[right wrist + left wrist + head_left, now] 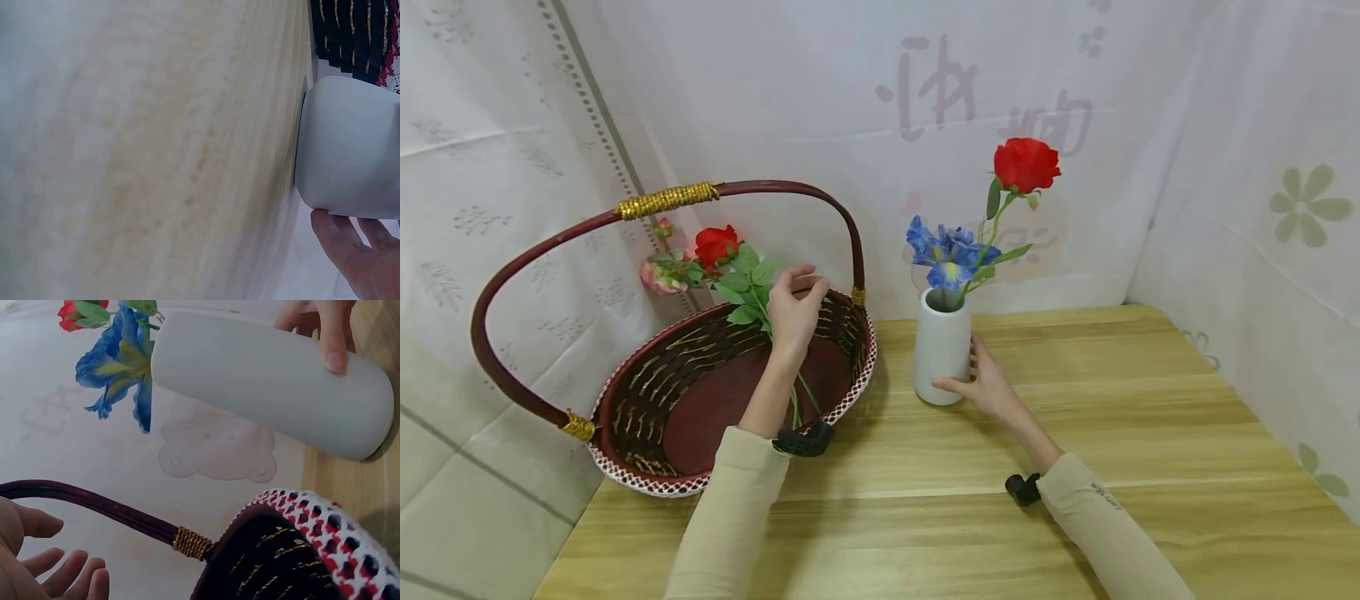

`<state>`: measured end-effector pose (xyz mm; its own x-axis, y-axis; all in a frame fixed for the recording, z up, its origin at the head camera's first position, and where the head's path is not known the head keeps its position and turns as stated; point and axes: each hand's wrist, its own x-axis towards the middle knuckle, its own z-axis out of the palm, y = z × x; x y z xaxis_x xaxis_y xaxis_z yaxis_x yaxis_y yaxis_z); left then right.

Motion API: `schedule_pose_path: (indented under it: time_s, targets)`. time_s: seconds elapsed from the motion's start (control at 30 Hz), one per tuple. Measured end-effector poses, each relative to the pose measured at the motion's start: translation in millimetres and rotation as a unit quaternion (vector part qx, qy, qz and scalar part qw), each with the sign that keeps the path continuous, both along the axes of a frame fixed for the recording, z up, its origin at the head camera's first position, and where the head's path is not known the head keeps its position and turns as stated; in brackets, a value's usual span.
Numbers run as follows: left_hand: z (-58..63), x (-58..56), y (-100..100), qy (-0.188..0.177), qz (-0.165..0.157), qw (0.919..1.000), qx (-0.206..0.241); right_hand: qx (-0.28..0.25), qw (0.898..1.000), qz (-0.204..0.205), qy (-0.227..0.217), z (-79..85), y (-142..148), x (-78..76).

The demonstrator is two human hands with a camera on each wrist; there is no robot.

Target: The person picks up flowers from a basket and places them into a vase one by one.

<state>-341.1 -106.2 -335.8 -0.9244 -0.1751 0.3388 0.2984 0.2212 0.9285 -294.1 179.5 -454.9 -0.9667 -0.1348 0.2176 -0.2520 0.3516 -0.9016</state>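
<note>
My right hand [988,383] grips the lower part of a white vase [942,354] standing on the table, its thumb across the front and its fingers round the far side. A blue iris [951,254] and a tall red rose [1026,165] stand in the vase, the rose leaning right. Over the basket [868,354], my left hand [795,312] hovers with loosely bent fingers and holds nothing in the left wrist view. Beneath and beside it lie a red rose [716,247] and pink flowers [662,276], their green stems running down into the basket.
The wicker basket's tall arched handle [790,185] rises at the left, bound with gold cord. A wooden table [1075,383] carries basket and vase. Patterned white cloth [820,92] hangs behind and at both sides.
</note>
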Motion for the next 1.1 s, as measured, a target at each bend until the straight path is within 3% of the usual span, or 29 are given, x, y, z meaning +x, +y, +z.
schedule_pose_path:
  time_s: [0.1,0.5,0.8,1.1]
  targets:
    - [1.4,-4.2,-4.3,-0.014,-0.005,0.9999,0.000,-0.001,1.000,-0.006,0.008,-16.5,3.9,-10.7]
    - [8.7,-9.6,-29.4,-0.061,0.007,0.9980,0.016,-0.007,1.000,-0.002,-0.002,-18.1,2.8,-14.1]
    - [7.0,-14.8,-45.5,-0.084,0.026,0.9957,0.029,-0.009,1.000,-0.005,0.000,-18.2,3.6,-12.8]
    - [5.6,-15.3,-62.9,-0.130,0.047,0.9898,0.037,-0.009,1.000,-0.004,0.004,-17.2,3.2,-12.0]
